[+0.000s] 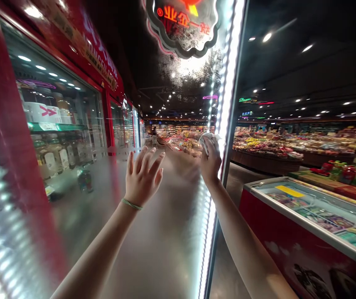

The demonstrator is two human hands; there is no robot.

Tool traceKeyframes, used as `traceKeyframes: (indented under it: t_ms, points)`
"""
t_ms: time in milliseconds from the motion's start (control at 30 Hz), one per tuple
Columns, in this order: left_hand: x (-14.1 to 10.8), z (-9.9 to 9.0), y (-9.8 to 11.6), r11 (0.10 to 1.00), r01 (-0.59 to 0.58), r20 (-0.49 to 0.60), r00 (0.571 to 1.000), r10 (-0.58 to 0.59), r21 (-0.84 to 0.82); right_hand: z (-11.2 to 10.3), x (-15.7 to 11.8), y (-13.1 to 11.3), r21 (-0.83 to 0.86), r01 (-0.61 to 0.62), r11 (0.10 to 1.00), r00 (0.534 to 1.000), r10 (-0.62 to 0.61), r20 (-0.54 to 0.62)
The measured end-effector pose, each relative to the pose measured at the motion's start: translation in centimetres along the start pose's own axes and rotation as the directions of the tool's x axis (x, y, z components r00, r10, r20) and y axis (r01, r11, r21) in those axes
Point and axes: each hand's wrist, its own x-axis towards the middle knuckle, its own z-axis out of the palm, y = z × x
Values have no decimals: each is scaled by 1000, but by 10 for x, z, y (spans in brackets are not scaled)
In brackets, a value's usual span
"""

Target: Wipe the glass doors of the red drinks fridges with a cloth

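The right hand (211, 162) is closed around a pale, crumpled cloth (208, 136), which is bunched between the fingers and the glass door (168, 207), close to the door's right edge and beside the bright light strip (207, 238). The left hand (143, 176) is held released, with fingers spread and nothing grasped, toward the middle of the same pane; whether the palm is in contact with the glass cannot be told. The cloth is judged to be light, soft and limp — no stiffness is to be expected, and no damage from a firm squeeze. It is best taken by its gathered middle, with the fingers kept flat behind it so that loose corners are not left trailing. Whether it is damp cannot be determined. The door is judged to be rigid, heavier and breakable; its lower part appears hazed, and a slippery surface should be assumed there. Where the door must be steadied, hold should be taken at the right edge, along the dark frame (229, 145) — not on the bare pane.
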Motion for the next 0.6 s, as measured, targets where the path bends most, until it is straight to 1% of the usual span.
traceKeyframes:
  t_ms: [33,67,133,200,267,333,367,433,533,600]
  points:
    - [0,0,0,1000,-1,-8,1000,1,10,1,-1,2,-2,3,1000,1000,-3,-5]
    - [1,0,0,1000,-1,-13,1000,1,19,2,-2,3,-1,25,1000,1000,-25,19]
    - [1,1,1,999,5,-24,1000,-5,33,3,0,6,11,90,996,990,-91,105]
    - [3,2,4,999,25,-24,999,-24,33,2,5,10,17,116,993,981,-117,152]
    - [4,2,9,998,60,-11,998,-60,19,0,9,16,4,80,997,988,-80,129]
    - [6,2,17,995,98,6,995,-98,11,-4,8,20,-12,28,1000,996,-27,88]
    - [8,2,22,994,105,12,994,-105,11,-5,5,21,-16,14,1000,996,-12,87]
    - [10,3,33,995,95,27,995,-96,15,-7,2,21,-5,35,999,990,-34,138]
    - [12,6,46,997,74,49,996,-74,12,-10,6,23,23,98,995,965,-100,242]
    - [11,10,52,996,84,62,994,-85,9,-13,9,26,23,78,997,969,-81,232]
